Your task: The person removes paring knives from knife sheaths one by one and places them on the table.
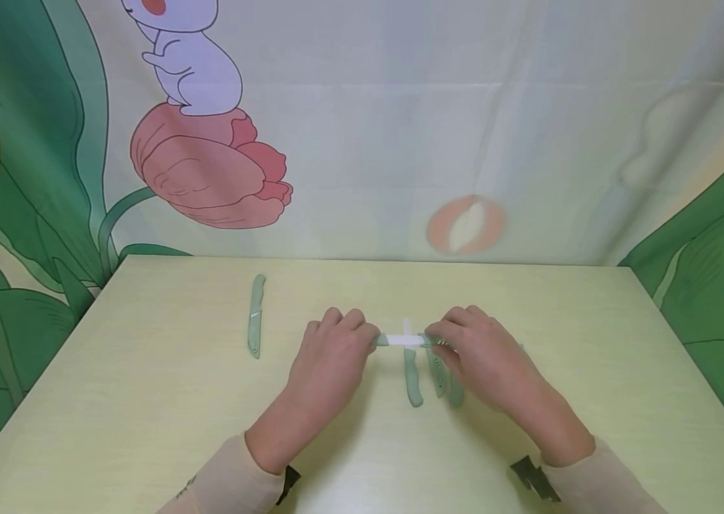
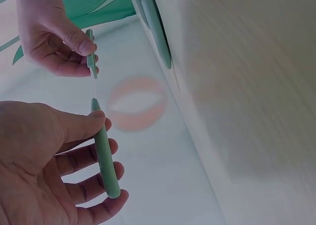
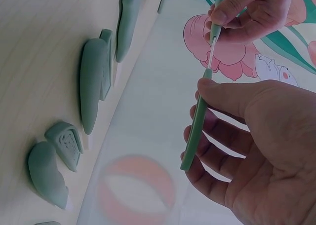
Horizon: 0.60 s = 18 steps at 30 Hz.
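A small knife with a white blade [image 1: 402,340] is held level above the table between both hands. My left hand [image 1: 335,351] pinches its rounded green handle [image 2: 103,161] between thumb and fingers. The right hand [image 1: 485,351] pinches a slim green blade cover [image 3: 196,129] at the other end. Part of the blade shows bare between handle and cover; whether its tip is inside the cover cannot be told. Below lies another knife [image 1: 412,378], its white blade pointing away. Beside it are a slotted green cover [image 1: 436,375] and a green handle [image 1: 456,392], partly hidden by the right hand.
A green knife in its cover [image 1: 255,318] lies apart on the left of the pale table [image 1: 163,400]. Several green pieces line the table in the right wrist view, among them a short cover [image 3: 66,145] and a curved handle [image 3: 45,173]. A printed curtain [image 1: 362,143] hangs behind.
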### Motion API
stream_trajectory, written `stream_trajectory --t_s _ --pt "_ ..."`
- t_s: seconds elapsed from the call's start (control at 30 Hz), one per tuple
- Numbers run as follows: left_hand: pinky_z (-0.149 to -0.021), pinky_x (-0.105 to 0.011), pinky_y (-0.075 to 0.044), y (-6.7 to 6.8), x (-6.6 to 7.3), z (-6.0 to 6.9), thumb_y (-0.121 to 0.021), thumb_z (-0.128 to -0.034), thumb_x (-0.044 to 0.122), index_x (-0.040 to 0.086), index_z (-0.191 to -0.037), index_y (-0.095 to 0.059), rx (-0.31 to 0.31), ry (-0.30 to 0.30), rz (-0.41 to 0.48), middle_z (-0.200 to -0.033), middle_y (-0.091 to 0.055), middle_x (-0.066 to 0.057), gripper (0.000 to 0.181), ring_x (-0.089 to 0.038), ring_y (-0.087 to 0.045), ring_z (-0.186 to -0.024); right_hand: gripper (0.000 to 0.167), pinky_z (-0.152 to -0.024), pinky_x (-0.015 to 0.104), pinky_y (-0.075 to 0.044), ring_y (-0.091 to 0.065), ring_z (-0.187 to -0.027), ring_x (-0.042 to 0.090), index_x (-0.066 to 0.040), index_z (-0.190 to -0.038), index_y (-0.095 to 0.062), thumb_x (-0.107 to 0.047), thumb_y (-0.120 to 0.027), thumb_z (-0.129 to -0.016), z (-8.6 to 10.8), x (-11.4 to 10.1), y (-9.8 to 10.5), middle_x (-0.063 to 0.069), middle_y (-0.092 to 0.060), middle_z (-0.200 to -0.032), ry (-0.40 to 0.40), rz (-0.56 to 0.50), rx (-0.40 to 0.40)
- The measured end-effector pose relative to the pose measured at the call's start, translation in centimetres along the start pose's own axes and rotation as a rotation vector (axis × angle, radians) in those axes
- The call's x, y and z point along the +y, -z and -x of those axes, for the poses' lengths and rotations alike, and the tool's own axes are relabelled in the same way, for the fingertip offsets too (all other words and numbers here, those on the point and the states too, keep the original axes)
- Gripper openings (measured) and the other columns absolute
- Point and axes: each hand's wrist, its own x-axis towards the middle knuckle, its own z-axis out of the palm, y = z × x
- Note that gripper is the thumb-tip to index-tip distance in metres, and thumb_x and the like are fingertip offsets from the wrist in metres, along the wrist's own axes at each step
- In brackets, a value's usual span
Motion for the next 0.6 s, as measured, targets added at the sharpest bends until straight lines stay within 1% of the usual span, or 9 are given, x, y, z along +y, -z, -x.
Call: stream_trajectory --t_s 0.17,0.4,0.6 --pt "-0.068 -0.033 -0.044 -0.02 -0.01 -0.05 -0.082 -0.095 0.018 0.018 -0.108 -0.079 -0.001 0.001 0.004 -0.089 -0.06 0.003 0.013 -0.02 -0.046 -0.079 0.028 -0.073 0.034 -0.054 -0.061 -0.085 0.022 -0.01 -0.11 -0.08 -0.003 -0.09 -0.084 -0.04 0.03 0.05 0.003 -0.072 -0.101 0.004 0.0 -0.002" --pt "-0.067 -0.033 -0.044 0.04 -0.06 -0.03 -0.082 -0.0952 0.018 0.018 -0.107 -0.079 -0.003 0.002 -0.015 -0.087 -0.058 0.003 0.012 -0.02 -0.046 -0.078 0.029 -0.074 0.035 -0.054 -0.061 -0.087 0.023 -0.01 -0.111 -0.08 -0.004 -0.09 -0.084 0.01 0.1 0.25 0.003 -0.072 -0.102 -0.01 0.003 -0.018" --pt "-0.068 -0.034 -0.045 0.03 -0.04 -0.02 -0.082 -0.0951 0.019 0.018 -0.107 -0.079 -0.002 0.006 -0.012 -0.087 -0.058 0.004 0.013 -0.02 -0.046 -0.079 0.029 -0.073 0.035 -0.054 -0.062 -0.086 0.024 -0.009 -0.11 -0.08 -0.003 -0.09 -0.084 -0.02 0.11 0.29 0.003 -0.073 -0.102 -0.005 0.008 -0.006"
